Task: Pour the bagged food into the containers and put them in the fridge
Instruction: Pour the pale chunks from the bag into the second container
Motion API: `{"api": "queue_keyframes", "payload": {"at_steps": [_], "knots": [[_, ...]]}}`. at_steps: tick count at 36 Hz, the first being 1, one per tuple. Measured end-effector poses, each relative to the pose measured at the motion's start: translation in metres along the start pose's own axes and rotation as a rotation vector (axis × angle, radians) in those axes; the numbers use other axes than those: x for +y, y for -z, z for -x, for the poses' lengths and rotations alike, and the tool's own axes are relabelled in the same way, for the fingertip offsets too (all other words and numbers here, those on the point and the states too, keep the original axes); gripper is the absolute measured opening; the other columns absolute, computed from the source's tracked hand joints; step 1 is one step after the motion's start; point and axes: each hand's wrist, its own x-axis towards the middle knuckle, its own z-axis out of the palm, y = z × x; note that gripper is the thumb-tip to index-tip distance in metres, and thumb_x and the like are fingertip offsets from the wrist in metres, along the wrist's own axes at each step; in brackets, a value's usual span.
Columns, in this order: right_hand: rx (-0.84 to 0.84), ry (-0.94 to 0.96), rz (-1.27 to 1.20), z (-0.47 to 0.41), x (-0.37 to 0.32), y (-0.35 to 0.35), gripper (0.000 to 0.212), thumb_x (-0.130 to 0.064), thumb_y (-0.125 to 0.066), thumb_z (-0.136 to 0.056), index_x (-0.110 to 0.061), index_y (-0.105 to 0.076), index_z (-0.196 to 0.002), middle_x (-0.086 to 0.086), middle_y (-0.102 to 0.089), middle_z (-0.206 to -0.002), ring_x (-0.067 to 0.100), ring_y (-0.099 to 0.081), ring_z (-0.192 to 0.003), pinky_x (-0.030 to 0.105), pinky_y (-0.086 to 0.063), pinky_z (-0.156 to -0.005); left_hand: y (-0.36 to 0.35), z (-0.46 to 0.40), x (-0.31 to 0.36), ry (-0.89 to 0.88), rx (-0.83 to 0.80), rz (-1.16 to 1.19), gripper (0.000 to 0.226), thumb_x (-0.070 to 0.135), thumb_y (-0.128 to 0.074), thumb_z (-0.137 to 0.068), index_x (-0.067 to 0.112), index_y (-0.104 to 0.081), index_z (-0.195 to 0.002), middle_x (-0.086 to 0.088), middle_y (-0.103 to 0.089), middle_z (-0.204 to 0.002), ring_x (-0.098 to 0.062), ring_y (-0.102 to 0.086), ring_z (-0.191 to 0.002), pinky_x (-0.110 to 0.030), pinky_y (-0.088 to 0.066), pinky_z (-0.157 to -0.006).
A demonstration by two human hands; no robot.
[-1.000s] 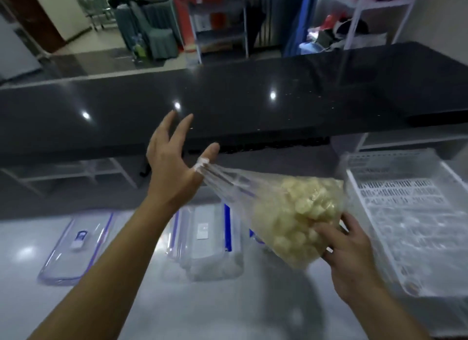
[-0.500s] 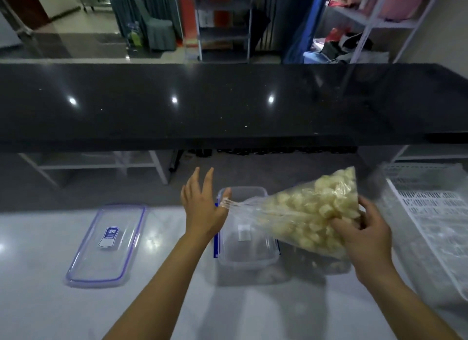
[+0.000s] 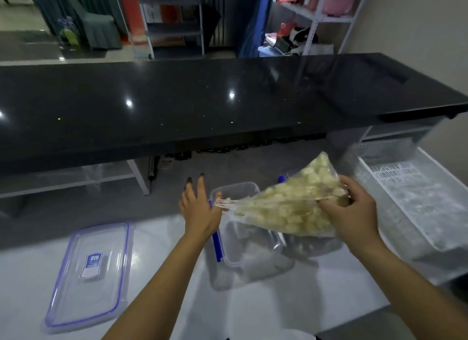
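One clear bag (image 3: 286, 210) of pale yellow chunks hangs tilted over one open container (image 3: 243, 228) mid-bench, its neck pinched by the left hand (image 3: 200, 213), its bottom clutched by the right hand (image 3: 352, 213), one lid (image 3: 91, 274) lying left.

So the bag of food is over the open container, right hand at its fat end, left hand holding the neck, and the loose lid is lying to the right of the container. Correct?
Not quite: the lid lies to the left of the container, not the right, as the head view shows. The rest holds: the bag is over the open container, the right hand at its fat end, the left hand holding the neck.
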Motion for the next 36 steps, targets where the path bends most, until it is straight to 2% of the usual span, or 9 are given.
{"api": "queue_keyframes", "payload": {"at_steps": [2,6,10,14,17,20,25,33,36], "knots": [[0.021,-0.006,0.007,-0.002,-0.001,0.001,0.061,-0.007,-0.080,-0.071,-0.059,-0.061,-0.097,-0.028,-0.068,-0.097,-0.005,-0.065,-0.088,0.034,-0.057,-0.079,-0.001,0.000,0.001,-0.043,-0.008,-0.020,0.071,0.059,-0.039,-0.099,0.034,-0.009,-0.158,-0.006,-0.002,-0.167,-0.032,-0.005,-0.152,-0.049,-0.007,-0.121],[0.017,-0.010,0.000,-0.006,0.001,0.003,0.040,-0.010,-0.080,-0.070,-0.032,-0.069,-0.102,-0.008,-0.073,-0.092,0.015,-0.070,-0.087,0.044,-0.060,-0.079,-0.003,0.001,0.006,-0.009,-0.032,0.013,0.070,0.058,-0.038,-0.100,0.035,-0.006,-0.158,-0.006,0.000,-0.167,-0.031,-0.003,-0.152,-0.050,-0.005,-0.122],[0.027,0.027,0.008,-0.009,-0.004,0.006,0.040,-0.013,-0.078,-0.069,-0.044,-0.070,-0.093,-0.018,-0.073,-0.086,0.007,-0.070,-0.078,0.039,-0.061,-0.072,-0.003,0.002,0.010,-0.036,-0.031,0.006,0.070,0.057,-0.038,-0.100,0.034,-0.005,-0.158,-0.007,0.001,-0.167,-0.032,-0.002,-0.152,-0.049,-0.003,-0.122],[0.009,0.016,0.022,-0.010,-0.003,0.006,0.035,-0.010,-0.080,-0.071,-0.039,-0.074,-0.089,-0.010,-0.074,-0.081,0.011,-0.071,-0.078,0.041,-0.062,-0.073,0.000,0.004,0.012,-0.022,-0.030,0.020,0.070,0.055,-0.040,-0.100,0.034,-0.005,-0.158,-0.008,0.000,-0.167,-0.032,-0.002,-0.152,-0.049,-0.003,-0.121],[0.044,0.021,0.001,-0.016,-0.009,0.006,0.038,-0.009,-0.081,-0.072,-0.043,-0.072,-0.084,-0.011,-0.073,-0.081,0.007,-0.069,-0.075,0.037,-0.060,-0.072,0.000,0.007,0.016,-0.060,-0.018,0.017,0.069,0.054,-0.039,-0.100,0.036,-0.005,-0.157,-0.006,0.000,-0.167,-0.031,-0.002,-0.151,-0.049,-0.003,-0.121],[-0.013,0.038,0.037,-0.016,-0.012,0.005,0.033,-0.007,-0.079,-0.074,-0.035,-0.073,-0.090,-0.004,-0.074,-0.084,0.019,-0.071,-0.082,0.038,-0.060,-0.073,0.001,0.009,0.022,-0.054,0.002,0.024,0.065,0.048,-0.039,-0.102,0.033,-0.009,-0.157,-0.008,-0.002,-0.166,-0.032,-0.004,-0.151,-0.049,-0.005,-0.121],[0.015,0.002,-0.036,-0.028,-0.022,0.013,0.043,-0.004,-0.081,-0.071,-0.044,-0.073,-0.084,-0.019,-0.072,-0.074,-0.001,-0.069,-0.068,0.015,-0.053,-0.054,0.001,0.014,0.027,-0.062,0.008,-0.010,0.064,0.037,-0.041,-0.103,0.029,-0.008,-0.158,-0.008,-0.003,-0.166,-0.031,0.000,-0.152,-0.049,-0.002,-0.122],[-0.044,0.059,-0.021,-0.040,-0.027,0.019,0.036,-0.009,-0.083,-0.074,-0.039,-0.072,-0.091,-0.008,-0.073,-0.081,0.000,-0.070,-0.070,0.017,-0.054,-0.053,0.002,0.018,0.031,-0.058,0.037,-0.054,0.066,0.040,-0.040,-0.103,0.030,-0.004,-0.158,-0.006,0.000,-0.167,-0.029,0.003,-0.152,-0.049,0.000,-0.122],[-0.066,0.109,0.017,-0.041,-0.028,0.016,0.038,-0.008,-0.079,-0.076,-0.039,-0.071,-0.096,-0.010,-0.073,-0.083,-0.001,-0.070,-0.072,0.016,-0.054,-0.054,0.002,0.021,0.034,-0.068,0.054,-0.043,0.065,0.035,-0.041,-0.102,0.030,-0.006,-0.157,-0.006,-0.001,-0.167,-0.027,0.003,-0.152,-0.048,0.001,-0.123]]}}
